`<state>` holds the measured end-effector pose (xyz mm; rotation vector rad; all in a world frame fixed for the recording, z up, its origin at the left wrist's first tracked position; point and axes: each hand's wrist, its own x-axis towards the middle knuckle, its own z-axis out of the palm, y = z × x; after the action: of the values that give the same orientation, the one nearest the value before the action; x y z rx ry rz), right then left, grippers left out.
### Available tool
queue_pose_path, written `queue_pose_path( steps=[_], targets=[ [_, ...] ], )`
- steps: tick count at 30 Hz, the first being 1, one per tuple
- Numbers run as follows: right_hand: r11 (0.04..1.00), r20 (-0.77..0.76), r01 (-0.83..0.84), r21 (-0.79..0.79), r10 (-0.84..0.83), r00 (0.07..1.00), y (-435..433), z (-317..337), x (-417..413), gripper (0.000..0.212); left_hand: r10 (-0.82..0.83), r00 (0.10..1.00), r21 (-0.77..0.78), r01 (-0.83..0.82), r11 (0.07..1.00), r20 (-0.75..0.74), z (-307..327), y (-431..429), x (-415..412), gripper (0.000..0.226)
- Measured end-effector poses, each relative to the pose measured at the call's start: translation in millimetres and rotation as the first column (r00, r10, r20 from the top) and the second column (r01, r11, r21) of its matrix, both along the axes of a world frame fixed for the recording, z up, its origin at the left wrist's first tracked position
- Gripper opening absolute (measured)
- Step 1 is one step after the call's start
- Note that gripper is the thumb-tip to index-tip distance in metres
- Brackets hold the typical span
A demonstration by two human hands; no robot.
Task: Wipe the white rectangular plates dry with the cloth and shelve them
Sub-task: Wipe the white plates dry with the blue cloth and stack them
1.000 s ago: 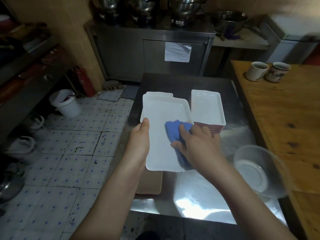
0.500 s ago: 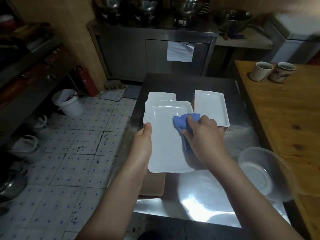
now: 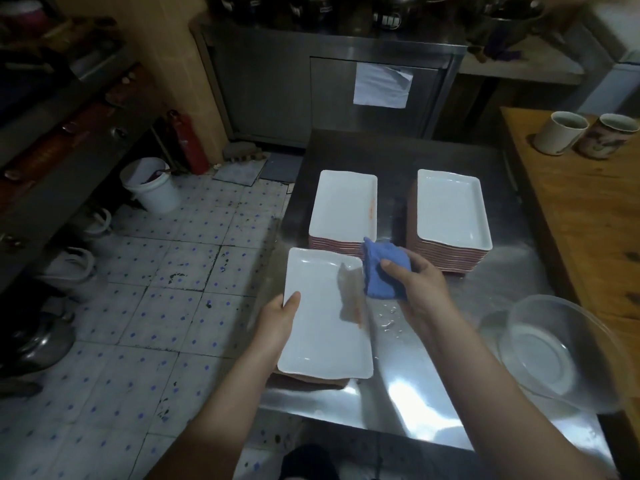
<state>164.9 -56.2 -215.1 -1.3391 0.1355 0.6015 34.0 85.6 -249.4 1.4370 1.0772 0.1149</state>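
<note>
off the far right corner of the plate (image 3: pixel 322 323): cloth (image 3: pixel 381 275) in wait

near the left edge of the surface (image 3: pixel 398 393), pinches the plate midway along its left long edge with the left hand (image 3: pixel 277 320), thumb on top. bunches the cloth in the right hand (image 3: pixel 419 289), a closed grip, touching or just beside that corner. long axis pointing straight away from the body; probably calls for a leftward reach, then strokes along it.
</note>
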Motion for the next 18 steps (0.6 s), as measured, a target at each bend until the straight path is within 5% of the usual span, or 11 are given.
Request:
queue_pose_path(
  steps=[11,18],
  targets=[
    [0.974,-0.125,0.028,0.226,0.0,0.992,27.8,-9.1,-0.6,0.045,-0.097,0.988,0.13,0.113,0.985,-0.122,-57.0,25.6,-3.5,0.025],
    [0.98,-0.14,0.035,0.196,-0.008,0.99,38.4,-15.3,3.9,0.044,-0.114,0.948,0.598,0.278,0.752,-0.298,-64.2,25.2,-4.9,0.026]
  ],
)
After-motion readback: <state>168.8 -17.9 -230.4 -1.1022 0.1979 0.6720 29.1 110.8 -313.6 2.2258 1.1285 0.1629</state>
